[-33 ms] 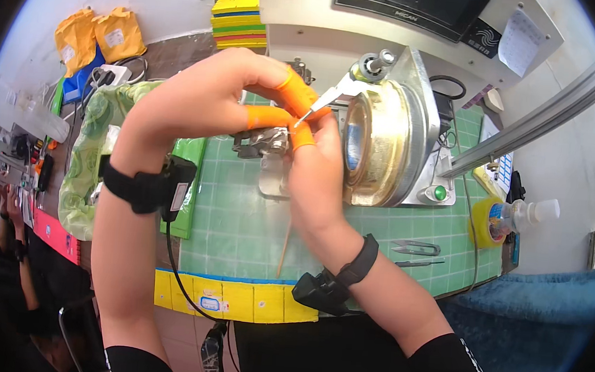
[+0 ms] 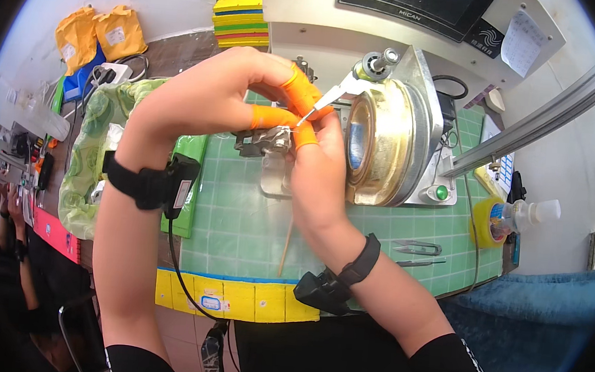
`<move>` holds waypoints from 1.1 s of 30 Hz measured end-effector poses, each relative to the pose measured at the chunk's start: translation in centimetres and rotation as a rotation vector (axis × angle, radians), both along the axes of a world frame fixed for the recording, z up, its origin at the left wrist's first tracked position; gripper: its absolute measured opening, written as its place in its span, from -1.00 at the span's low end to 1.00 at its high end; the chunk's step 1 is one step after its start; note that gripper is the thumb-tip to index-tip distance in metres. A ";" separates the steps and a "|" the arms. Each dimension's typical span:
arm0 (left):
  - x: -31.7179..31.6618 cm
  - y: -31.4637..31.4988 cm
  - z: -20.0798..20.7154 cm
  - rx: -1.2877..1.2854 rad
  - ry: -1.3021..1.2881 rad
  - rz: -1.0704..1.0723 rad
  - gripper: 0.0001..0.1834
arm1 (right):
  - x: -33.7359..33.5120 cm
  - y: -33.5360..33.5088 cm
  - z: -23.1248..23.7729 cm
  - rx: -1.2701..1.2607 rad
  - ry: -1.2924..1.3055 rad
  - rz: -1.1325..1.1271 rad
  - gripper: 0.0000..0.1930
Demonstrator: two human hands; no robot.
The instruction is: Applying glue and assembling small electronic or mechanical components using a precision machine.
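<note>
My left hand (image 2: 260,88) arches in from the left over a small metal clamp fixture (image 2: 262,141), its fingers bent and wearing orange finger cots. From below, my right hand (image 2: 317,156) meets it, also with orange cots. Both hands' fingertips are pressed together just above the fixture. Whatever they pinch is too small or hidden to make out. A white arm with a thin needle-like tip (image 2: 310,116) slants down to the fingertips. Right of my hands stands a large brass-coloured wheel (image 2: 384,147) on a metal bracket, with a roller (image 2: 378,63) above it.
A green gridded mat (image 2: 239,216) covers the bench; a thin wooden stick (image 2: 285,248), snips (image 2: 417,247) and tweezers (image 2: 421,263) lie on it. A cloth-lined basket (image 2: 80,197) stands left. At right are a yellow tape roll (image 2: 488,222), a bottle (image 2: 533,215) and a metal post (image 2: 533,124).
The whole view has shifted very slightly. Both hands keep the same pose at the fixture, fingertips still together.
</note>
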State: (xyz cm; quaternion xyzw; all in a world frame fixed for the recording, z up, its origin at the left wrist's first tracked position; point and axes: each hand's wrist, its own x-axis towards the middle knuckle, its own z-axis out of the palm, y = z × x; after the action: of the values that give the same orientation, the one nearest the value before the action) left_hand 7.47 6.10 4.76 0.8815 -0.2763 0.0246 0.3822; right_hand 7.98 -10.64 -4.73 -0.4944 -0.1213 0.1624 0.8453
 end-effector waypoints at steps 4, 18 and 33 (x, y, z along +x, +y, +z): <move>-1.3 -0.3 1.4 0.066 -0.161 0.136 -0.83 | -0.7 0.0 0.6 0.057 0.065 0.053 -0.85; -11.4 -5.2 -1.3 -0.199 0.218 0.184 -0.84 | -4.0 -4.5 0.5 0.034 -0.010 0.148 -0.76; -6.8 -2.3 6.0 0.044 -0.108 0.375 -0.82 | -0.3 0.1 0.7 -0.050 -0.026 -0.023 -0.86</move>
State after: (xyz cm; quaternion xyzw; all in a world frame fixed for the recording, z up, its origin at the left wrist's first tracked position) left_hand 0.69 3.80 10.77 0.9231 -0.1278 0.1363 0.3361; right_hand 7.66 -10.50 -4.04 -0.5189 -0.1225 0.1490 0.8328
